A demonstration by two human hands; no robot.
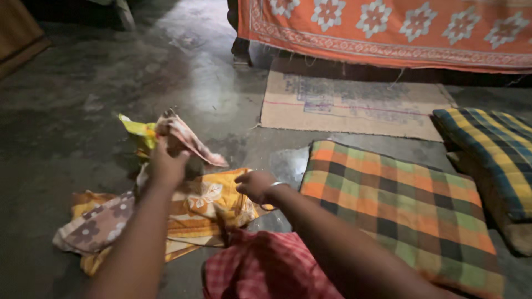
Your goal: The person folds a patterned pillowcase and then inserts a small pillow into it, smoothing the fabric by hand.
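Lifting the crumpled yellow-and-pink floral cloth point(166, 133) in my closed left hand point(165, 166), I'd keep my right hand point(254, 184), fingers curled on the orange floral cloth point(213, 207), pinning it to the floor.

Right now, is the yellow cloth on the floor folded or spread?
Folded: the yellow cloth lies in stacked, rumpled layers, and the left hand lifts one end.

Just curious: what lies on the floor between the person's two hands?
In the head view, orange flowered cloth lies between left hand and right hand.
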